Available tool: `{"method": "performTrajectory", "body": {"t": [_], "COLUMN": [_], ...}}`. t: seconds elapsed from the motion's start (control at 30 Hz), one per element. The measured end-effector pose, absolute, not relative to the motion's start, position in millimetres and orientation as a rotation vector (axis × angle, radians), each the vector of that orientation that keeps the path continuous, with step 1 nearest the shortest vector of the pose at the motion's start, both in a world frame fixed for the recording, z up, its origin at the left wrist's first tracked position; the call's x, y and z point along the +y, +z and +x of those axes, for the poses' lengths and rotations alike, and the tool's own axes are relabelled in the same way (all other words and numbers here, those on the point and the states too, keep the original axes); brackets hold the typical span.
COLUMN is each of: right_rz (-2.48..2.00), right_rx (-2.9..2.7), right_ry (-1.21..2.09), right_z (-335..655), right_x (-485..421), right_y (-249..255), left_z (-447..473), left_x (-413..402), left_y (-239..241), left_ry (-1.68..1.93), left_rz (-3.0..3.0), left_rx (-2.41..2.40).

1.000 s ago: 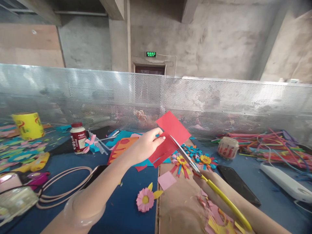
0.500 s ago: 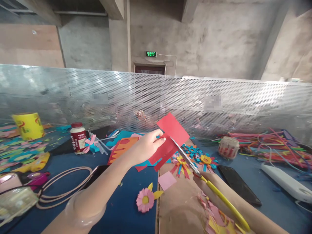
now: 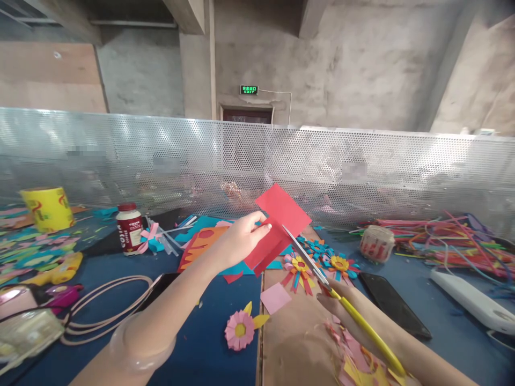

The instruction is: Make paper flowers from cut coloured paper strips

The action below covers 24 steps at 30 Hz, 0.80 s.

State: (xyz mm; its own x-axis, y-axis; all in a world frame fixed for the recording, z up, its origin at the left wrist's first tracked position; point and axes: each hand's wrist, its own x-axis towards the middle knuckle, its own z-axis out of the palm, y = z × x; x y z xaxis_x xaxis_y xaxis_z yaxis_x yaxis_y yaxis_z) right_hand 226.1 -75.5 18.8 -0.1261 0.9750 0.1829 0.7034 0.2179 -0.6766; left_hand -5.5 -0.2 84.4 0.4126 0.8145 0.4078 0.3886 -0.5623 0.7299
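Observation:
My left hand (image 3: 237,239) pinches a folded red sheet of paper (image 3: 277,220) and holds it up above the table. My right hand (image 3: 341,303) grips yellow-handled scissors (image 3: 322,279) whose blades point up and left, their tip at the lower edge of the red paper, where cut strips hang. A clear bangle sits on my left forearm. Finished paper flowers (image 3: 300,265) lie just beyond the scissors.
A pink paper flower (image 3: 240,328) and a pink square (image 3: 275,297) lie near me. A black phone (image 3: 392,303), a white power strip (image 3: 472,303), coloured strips (image 3: 438,238), a glue jar (image 3: 129,226), a yellow roll (image 3: 48,206) and a perforated metal screen (image 3: 161,161) surround the work.
The scissors' tip has slid slightly down out of the red paper, and the paper has shifted a little left. Both hands otherwise stay where they were.

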Motion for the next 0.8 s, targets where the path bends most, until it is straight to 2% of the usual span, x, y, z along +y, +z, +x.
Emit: {"method": "performTrajectory", "body": {"t": [0.27,0.5,0.67,0.8], "right_rz": [-1.262,-0.923,-0.876,-0.886], "right_rx": [-1.463,-1.166,-1.118,-1.047], "right_ry": [0.767,0.837,0.999,1.063], "right_z": [212,181,174,174], "right_x": [-62,-30,-21,-22], "right_y": [19,34,34,31], "left_z": [5,19,25,24], "left_x": [0,-2,9,18], "left_y": [82,66,54,49], "left_ry": [1.251,1.2,1.229,1.27], "left_rz": [2.038,1.938,1.835,1.821], "left_rx": [1.033,1.09,0.996,1.152]}}
